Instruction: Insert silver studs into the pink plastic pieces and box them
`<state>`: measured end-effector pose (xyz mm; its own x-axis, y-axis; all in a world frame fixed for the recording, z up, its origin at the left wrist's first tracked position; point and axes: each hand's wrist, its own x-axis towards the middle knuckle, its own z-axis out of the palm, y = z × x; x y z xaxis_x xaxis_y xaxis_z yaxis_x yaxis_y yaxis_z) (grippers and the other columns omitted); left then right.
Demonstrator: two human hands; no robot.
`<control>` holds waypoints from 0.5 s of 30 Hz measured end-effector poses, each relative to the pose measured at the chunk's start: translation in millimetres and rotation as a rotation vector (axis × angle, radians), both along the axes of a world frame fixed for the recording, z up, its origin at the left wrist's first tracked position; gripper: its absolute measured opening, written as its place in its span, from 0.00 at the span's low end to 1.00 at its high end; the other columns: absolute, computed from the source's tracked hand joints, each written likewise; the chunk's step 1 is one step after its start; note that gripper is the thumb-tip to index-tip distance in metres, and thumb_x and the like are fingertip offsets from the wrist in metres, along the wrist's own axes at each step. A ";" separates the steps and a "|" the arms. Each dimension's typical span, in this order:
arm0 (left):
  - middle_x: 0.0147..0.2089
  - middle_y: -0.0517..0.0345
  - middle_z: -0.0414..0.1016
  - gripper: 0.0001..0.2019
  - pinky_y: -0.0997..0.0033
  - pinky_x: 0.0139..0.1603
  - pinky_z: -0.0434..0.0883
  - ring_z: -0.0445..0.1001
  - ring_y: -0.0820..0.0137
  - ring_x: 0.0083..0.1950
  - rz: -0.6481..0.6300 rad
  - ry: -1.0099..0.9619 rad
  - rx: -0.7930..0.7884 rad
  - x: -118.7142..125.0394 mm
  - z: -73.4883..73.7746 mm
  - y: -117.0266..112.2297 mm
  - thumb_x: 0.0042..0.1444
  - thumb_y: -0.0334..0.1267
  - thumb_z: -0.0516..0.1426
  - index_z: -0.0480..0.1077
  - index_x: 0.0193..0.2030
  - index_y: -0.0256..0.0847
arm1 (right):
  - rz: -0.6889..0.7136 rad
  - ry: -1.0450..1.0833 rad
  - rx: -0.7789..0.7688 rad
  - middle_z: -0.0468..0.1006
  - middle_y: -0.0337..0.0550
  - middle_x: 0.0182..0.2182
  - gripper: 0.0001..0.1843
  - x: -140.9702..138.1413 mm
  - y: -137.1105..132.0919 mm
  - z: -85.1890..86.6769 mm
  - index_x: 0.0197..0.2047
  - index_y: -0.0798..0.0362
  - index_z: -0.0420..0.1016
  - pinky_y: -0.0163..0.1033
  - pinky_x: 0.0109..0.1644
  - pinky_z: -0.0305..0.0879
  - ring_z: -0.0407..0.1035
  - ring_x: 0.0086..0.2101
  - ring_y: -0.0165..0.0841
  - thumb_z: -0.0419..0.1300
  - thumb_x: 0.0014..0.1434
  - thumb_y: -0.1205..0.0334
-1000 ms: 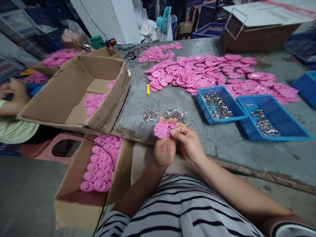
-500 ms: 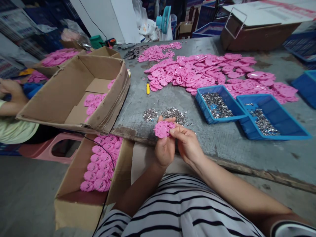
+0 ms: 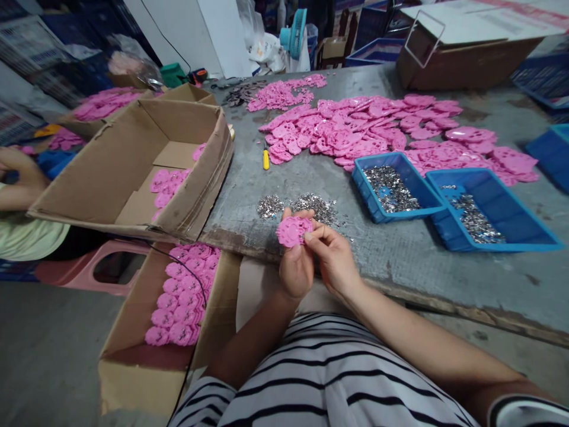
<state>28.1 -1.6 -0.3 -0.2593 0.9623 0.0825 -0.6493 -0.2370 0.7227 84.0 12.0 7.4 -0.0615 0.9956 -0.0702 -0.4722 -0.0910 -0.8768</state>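
Observation:
Just over the table's front edge, my left hand (image 3: 297, 270) grips a flat pink plastic piece (image 3: 291, 231) with a scalloped outline and raised shapes on its face. The fingers of my right hand (image 3: 331, 252) are pinched at the right edge of this piece. Whether a small part sits between those fingertips cannot be made out. Right behind my hands lie two small heaps of shiny metal parts, a left heap (image 3: 269, 206) and a right heap (image 3: 313, 207) partly covered by my fingers.
Pink plastic pieces (image 3: 355, 130) spread across the table (image 3: 391, 261). Two blue trays (image 3: 376, 207) (image 3: 524, 237) hold metal bits. A yellow-handled tool (image 3: 265, 159) lies near an open cardboard box (image 3: 106, 178). Below stands a box of stacked pink pieces (image 3: 182, 302). Another person's arm (image 3: 20, 178) shows at left.
Both hands and the pink piece have shifted very slightly left. The grip looks the same, with the right fingertips still at the piece's right edge.

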 end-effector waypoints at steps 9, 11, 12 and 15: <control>0.60 0.50 0.68 0.34 0.55 0.63 0.64 0.67 0.56 0.63 -0.024 -0.040 -0.025 -0.9 5.5 1.5 0.49 0.43 0.57 0.57 0.65 0.47 | -0.020 -0.050 0.002 0.71 0.36 0.28 0.11 7.2 1.6 -1.5 0.20 0.50 0.72 0.41 0.48 0.59 0.63 0.35 0.33 0.69 0.44 0.58; 0.58 0.51 0.70 0.35 0.54 0.62 0.65 0.70 0.58 0.59 -0.027 -0.038 -0.063 -2.3 4.9 1.8 0.48 0.40 0.58 0.56 0.65 0.48 | -0.028 -0.065 0.011 0.70 0.36 0.27 0.11 11.1 2.2 -0.1 0.20 0.50 0.71 0.41 0.48 0.60 0.63 0.35 0.33 0.69 0.44 0.58; 0.56 0.51 0.71 0.36 0.54 0.61 0.66 0.72 0.59 0.57 -0.031 -0.037 -0.081 -3.1 4.1 1.8 0.48 0.38 0.59 0.56 0.65 0.49 | -0.030 -0.072 0.022 0.71 0.37 0.27 0.11 13.8 2.5 0.7 0.20 0.50 0.71 0.42 0.49 0.61 0.64 0.35 0.34 0.69 0.44 0.58; 0.53 0.53 0.72 0.36 0.55 0.60 0.67 0.73 0.61 0.54 -0.027 -0.035 -0.102 -5.1 1.3 1.4 0.47 0.36 0.60 0.56 0.65 0.51 | -0.020 -0.103 0.051 0.75 0.40 0.32 0.12 24.8 3.2 2.2 0.20 0.50 0.70 0.45 0.52 0.61 0.67 0.40 0.36 0.69 0.45 0.57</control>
